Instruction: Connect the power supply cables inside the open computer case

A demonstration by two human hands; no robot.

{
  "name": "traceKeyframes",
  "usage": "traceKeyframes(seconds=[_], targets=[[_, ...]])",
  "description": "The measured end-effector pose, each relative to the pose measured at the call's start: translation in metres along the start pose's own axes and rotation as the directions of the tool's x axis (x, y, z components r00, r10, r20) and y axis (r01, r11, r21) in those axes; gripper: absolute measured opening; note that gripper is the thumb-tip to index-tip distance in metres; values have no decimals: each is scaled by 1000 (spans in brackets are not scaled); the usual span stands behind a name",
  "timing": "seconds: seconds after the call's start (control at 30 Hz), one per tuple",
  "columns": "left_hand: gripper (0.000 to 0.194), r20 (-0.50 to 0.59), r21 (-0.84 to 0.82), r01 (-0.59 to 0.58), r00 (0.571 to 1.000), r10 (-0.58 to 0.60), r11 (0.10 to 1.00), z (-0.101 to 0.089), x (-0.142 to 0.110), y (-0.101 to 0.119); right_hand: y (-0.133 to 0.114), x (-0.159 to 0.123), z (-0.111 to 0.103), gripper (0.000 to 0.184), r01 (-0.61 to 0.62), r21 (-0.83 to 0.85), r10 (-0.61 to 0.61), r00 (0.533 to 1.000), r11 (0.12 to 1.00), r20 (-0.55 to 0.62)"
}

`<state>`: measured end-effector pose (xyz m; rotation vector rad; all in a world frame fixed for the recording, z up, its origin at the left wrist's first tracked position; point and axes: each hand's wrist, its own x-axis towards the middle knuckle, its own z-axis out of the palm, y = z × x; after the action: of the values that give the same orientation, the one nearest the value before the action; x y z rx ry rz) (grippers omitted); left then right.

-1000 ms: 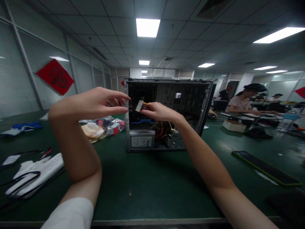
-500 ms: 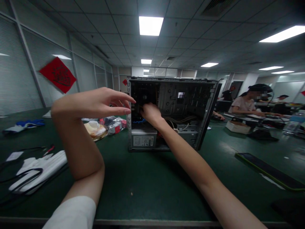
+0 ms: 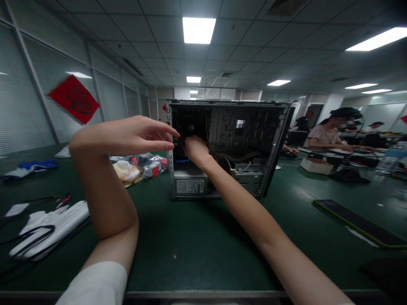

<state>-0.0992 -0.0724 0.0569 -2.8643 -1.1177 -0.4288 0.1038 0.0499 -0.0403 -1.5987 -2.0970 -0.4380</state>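
An opened computer case [image 3: 222, 192] stands upright on the green table, its inside facing me. My right hand [image 3: 197, 150] reaches into its left part with the fingers curled; the fingertips and whatever they hold are hidden in the dark interior. Below that hand sits the power supply [image 3: 190, 185] with a printed label, and loose cables [image 3: 244, 156] lie to the right. Outside, at the left edge of the case, my left hand [image 3: 140, 135] is raised with bent wrist. Its fingers are stretched out and apart from the thumb, holding nothing, the tips overlapping the case edge.
White gloves [image 3: 54, 228] with black cables over them lie at left, blue-and-white gloves [image 3: 33, 167] behind. Plastic bags [image 3: 149, 165] rest left of the case. At right are a flat black green-edged object [image 3: 359, 222], a small box [image 3: 316, 165] and a seated person [image 3: 324, 135].
The view has shifted slightly, so the case sits a little higher and further left. My right hand has moved slightly inside the case; my left hand keeps nearly the same pose.
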Motion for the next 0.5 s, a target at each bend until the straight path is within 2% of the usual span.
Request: traceKeyframes(seconds=[0.1,0.27,0.5], targets=[[61,17,11,-1,1000,1,1000,2,8,4,-4,1,-1,40,4,20,-4,1000,1000,15],[53,61,42,-43,997,40,998,9,23,16,-6,-1,-5,43,17,76,-22,998,997,62],[45,88,12,-185,979,183,983,26,50,25,-3,-3,-10,40,67,148,-86,989,987,124]])
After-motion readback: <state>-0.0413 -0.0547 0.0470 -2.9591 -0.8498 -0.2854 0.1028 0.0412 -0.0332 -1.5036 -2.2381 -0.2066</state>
